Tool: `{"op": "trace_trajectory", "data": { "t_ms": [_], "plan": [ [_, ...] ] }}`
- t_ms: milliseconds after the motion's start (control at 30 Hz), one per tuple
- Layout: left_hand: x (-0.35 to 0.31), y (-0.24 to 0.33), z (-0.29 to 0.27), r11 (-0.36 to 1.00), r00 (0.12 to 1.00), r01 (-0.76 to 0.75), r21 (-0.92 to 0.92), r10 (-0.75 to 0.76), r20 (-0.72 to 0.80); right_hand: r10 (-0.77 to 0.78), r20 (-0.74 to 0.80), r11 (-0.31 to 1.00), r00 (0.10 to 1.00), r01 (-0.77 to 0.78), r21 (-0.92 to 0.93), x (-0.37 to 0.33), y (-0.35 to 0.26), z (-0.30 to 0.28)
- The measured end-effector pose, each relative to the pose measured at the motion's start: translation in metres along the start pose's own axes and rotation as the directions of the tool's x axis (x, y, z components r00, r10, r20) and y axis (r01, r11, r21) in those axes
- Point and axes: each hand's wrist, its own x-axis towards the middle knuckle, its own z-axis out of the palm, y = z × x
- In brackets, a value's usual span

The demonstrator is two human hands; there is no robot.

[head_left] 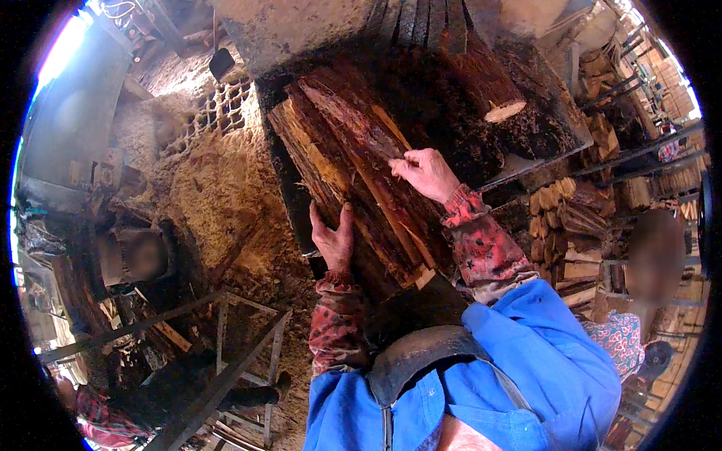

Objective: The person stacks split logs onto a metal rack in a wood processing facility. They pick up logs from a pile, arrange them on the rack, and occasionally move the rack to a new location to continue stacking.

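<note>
Several long bark-covered wood slabs (pixel 353 158) lie side by side on a dark machine table in front of me, slanting from upper left to lower right. My left hand (pixel 332 239) rests against the near left side of the slabs, thumb and fingers spread apart. Over the middle of the bark, my right hand (pixel 427 173) has its thumb and fingertips pinched together. Whatever sits in that pinch, if anything, is too small to make out. A thicker log (pixel 481 79) with a pale cut end lies farther right, under hanging dark strips (pixel 421 26).
Sawdust (pixel 226 180) is heaped left of the table, below a metal grid (pixel 222 105). A metal frame (pixel 252 353) stands at the lower left, near a person in a checked sleeve (pixel 113 421). Cut wood (pixel 549 203) is stacked at right, where another person (pixel 617 334) stands.
</note>
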Motion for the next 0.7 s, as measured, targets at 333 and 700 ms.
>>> {"op": "trace_trajectory", "data": {
  "t_ms": [333,700],
  "plan": [
    [-0.002,-0.003,0.001,0.998,1.000,0.014,-0.057,-0.014,-0.002,-0.160,-0.020,0.956,0.987,0.150,-0.251,0.001,-0.005,0.012],
    [-0.002,-0.004,0.007,0.994,1.000,0.016,-0.111,-0.014,0.022,-0.262,-0.264,0.930,0.928,0.169,-0.327,0.008,0.015,-0.061]
  ]
}}
